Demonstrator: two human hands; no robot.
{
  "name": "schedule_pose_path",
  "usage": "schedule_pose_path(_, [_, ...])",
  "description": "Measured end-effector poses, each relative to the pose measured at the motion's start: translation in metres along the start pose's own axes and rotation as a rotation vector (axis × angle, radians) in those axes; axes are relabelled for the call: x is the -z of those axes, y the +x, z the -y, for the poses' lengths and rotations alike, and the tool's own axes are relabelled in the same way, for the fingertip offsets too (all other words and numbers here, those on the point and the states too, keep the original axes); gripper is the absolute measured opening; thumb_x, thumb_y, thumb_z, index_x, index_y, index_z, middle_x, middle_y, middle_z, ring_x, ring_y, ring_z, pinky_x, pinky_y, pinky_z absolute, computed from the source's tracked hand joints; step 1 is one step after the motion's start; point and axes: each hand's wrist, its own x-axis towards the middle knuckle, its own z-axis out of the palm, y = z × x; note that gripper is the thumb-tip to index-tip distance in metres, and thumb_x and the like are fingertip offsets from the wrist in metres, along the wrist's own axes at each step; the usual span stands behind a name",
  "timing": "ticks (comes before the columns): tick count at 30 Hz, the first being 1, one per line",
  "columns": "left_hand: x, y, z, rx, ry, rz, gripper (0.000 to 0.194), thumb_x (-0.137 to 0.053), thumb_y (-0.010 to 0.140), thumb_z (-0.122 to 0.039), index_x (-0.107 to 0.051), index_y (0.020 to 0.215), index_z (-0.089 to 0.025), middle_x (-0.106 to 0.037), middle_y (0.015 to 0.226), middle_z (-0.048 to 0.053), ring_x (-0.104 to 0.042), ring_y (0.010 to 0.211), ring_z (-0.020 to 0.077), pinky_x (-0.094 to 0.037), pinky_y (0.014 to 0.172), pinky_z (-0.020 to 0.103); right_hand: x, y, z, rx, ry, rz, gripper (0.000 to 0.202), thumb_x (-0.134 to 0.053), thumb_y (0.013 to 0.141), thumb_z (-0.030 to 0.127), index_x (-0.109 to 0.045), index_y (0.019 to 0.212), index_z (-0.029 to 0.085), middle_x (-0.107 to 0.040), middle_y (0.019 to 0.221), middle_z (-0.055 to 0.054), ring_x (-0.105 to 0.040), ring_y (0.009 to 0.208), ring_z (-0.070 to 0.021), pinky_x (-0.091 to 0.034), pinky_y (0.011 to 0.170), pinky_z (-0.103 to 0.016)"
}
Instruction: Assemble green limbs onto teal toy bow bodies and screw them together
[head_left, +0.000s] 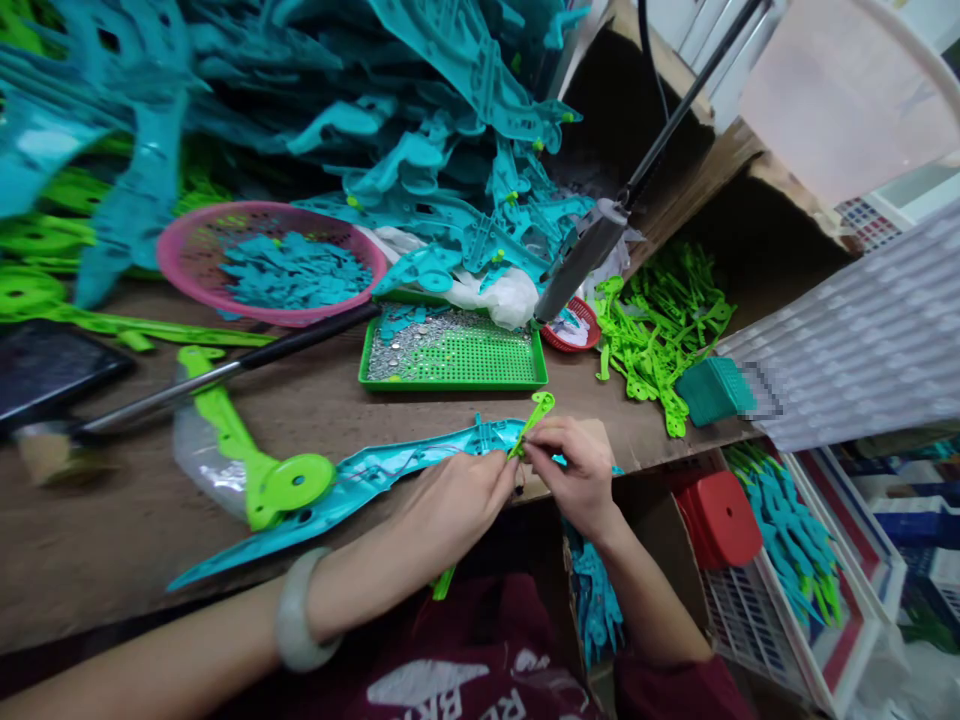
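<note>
My left hand [463, 492] and my right hand [576, 468] meet over the near edge of the bench. Pinched between them is a slim lime-green plastic part [541, 404], its rounded end pointing up and away. Just beyond my hands lies a long turquoise plastic shell half [405, 450], shaped like a blade, with a thin wire along its inside. A larger green plastic piece with a round disc [298, 482] rests over the shell's left portion. My fingers hide the middle of the slim part and whatever small piece may be there.
A green tray [480, 380] of small metal parts stands beyond my hands, beside a pink basket [270, 312] of turquoise pieces. Turquoise shells [420, 170] are heaped behind. Green parts [667, 330] pile up at right. A metal-shafted tool [172, 394] lies left; a grey-handled tool [581, 260] hangs above.
</note>
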Motion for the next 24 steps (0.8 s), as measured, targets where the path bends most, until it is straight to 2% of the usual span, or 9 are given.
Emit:
schedule_pose_path(4, [0.001,0.000,-0.003,0.057,0.077,0.030,0.036,-0.034,0.102,-0.030,-0.067,0.091,-0.018,-0.072,0.078,0.010,-0.071,0.070,0.0272,-0.046,0.061,0.034,0.003,0.000,0.000,-0.061,0.000,0.086,0.011,-0.057,0.097,0.013,-0.065,0.098,0.021,-0.070,0.092,-0.005,-0.069,0.084,-0.0152,-0.059,0.070,-0.028])
schedule_pose_path(10, [0.005,-0.003,-0.012,0.074,0.193,0.095,0.036,-0.033,0.106,-0.028,-0.067,0.100,-0.017,-0.076,0.087,0.013,-0.076,0.084,0.0327,-0.055,0.069,0.039,0.003,-0.001,0.005,0.027,-0.190,0.106,0.012,-0.050,0.100,0.011,-0.057,0.100,0.020,-0.062,0.097,-0.006,-0.065,0.092,-0.0161,-0.059,0.079,-0.029])
schedule_pose_path(16, [-0.004,-0.008,-0.009,0.023,0.213,0.017,0.032,-0.037,0.104,-0.022,-0.067,0.102,-0.014,-0.075,0.085,0.015,-0.076,0.083,0.0324,-0.057,0.071,0.040,-0.001,-0.009,0.013,0.046,-0.393,0.217,0.019,-0.043,0.102,0.009,-0.058,0.109,0.018,-0.063,0.101,-0.010,-0.063,0.094,-0.0196,-0.059,0.084,-0.034])
schedule_pose_path(18, [-0.004,-0.009,-0.010,0.033,0.215,0.012,0.030,-0.037,0.104,-0.021,-0.067,0.102,-0.014,-0.076,0.086,0.015,-0.076,0.081,0.0312,-0.056,0.068,0.038,-0.002,-0.010,0.015,0.035,-0.375,0.188,0.021,-0.044,0.101,0.009,-0.060,0.111,0.018,-0.064,0.102,-0.010,-0.064,0.094,-0.0193,-0.059,0.083,-0.033])
schedule_pose_path(21, [-0.006,-0.009,-0.010,0.048,0.185,0.001,0.029,-0.038,0.105,-0.025,-0.066,0.098,-0.016,-0.076,0.084,0.012,-0.076,0.077,0.0291,-0.051,0.061,0.032,-0.002,-0.010,0.017,0.006,-0.228,0.045,0.019,-0.053,0.098,0.010,-0.066,0.107,0.020,-0.064,0.101,-0.008,-0.066,0.093,-0.0167,-0.060,0.082,-0.031])
schedule_pose_path(24, [-0.017,-0.011,-0.008,-0.024,0.149,-0.094,0.032,-0.038,0.105,-0.027,-0.064,0.090,-0.018,-0.074,0.076,0.009,-0.074,0.070,0.0266,-0.044,0.054,0.030,-0.003,-0.010,0.017,-0.207,0.023,-0.095,0.008,-0.065,0.092,0.016,-0.069,0.095,0.022,-0.061,0.100,-0.005,-0.067,0.089,-0.0151,-0.061,0.070,-0.026])
